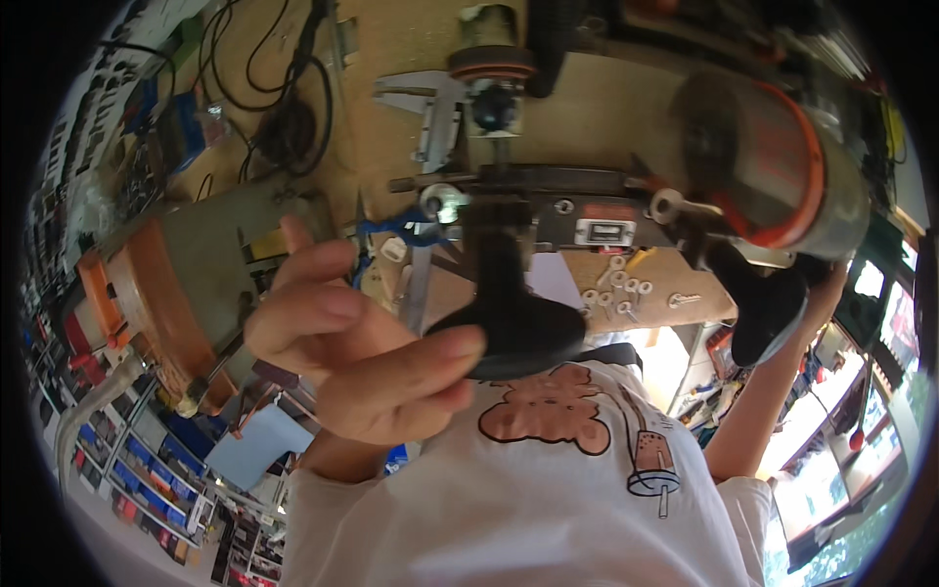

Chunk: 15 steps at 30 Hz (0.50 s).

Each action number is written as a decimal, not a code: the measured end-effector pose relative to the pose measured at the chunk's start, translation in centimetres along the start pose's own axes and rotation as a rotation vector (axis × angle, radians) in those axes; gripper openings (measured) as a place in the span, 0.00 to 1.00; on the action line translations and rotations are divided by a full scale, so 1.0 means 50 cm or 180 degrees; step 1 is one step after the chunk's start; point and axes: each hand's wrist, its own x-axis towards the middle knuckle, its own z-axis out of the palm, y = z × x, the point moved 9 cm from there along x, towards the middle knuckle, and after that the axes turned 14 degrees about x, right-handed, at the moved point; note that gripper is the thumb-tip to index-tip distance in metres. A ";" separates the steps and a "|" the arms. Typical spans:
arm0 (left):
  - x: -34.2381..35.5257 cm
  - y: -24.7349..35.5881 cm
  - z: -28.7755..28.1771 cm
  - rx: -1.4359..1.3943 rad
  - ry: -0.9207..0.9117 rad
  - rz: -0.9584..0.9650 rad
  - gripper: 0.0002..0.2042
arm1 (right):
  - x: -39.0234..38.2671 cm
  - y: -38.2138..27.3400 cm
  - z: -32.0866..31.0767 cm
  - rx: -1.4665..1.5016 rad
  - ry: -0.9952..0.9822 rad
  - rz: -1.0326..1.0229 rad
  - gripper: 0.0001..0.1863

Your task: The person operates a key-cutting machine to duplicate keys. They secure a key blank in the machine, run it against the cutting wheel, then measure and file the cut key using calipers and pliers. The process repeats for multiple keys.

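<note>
A key-cutting machine, by its look, stands in front of me, with a dark carriage (558, 181) across its middle. The thumb and fingers of my left hand (367, 352) close on the left edge of a large black clamp knob (514, 333). Above this knob, one round-headed key (445, 203) sits at the left clamp. Another key (667, 205) juts from the right clamp, over a second black knob (758, 303). My right hand (831, 286) reaches up behind that second knob; its fingers are hidden by the knob and the machine.
Several loose round-headed keys (616, 287) lie on the wooden bench (685, 269). A caliper (435, 112) rests beyond the carriage, near black cables (284, 108). Grey cylindrical housing with an orange ring (797, 166) bulks at right; an orange-and-grey machine (156, 303) stands left.
</note>
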 end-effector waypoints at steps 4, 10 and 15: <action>0.001 0.013 0.004 0.0155 0.0025 0.0226 0.08 | -0.029 -0.021 0.033 -0.1785 -0.0745 -0.0927 0.35; -0.009 -0.003 0.011 -0.0011 0.0480 0.0419 0.10 | -0.065 -0.043 0.085 -0.2451 -0.1138 -0.1153 0.37; 0.000 -0.007 0.013 -0.0183 0.0148 0.0472 0.11 | -0.095 -0.041 0.092 -0.2529 -0.1000 -0.1160 0.36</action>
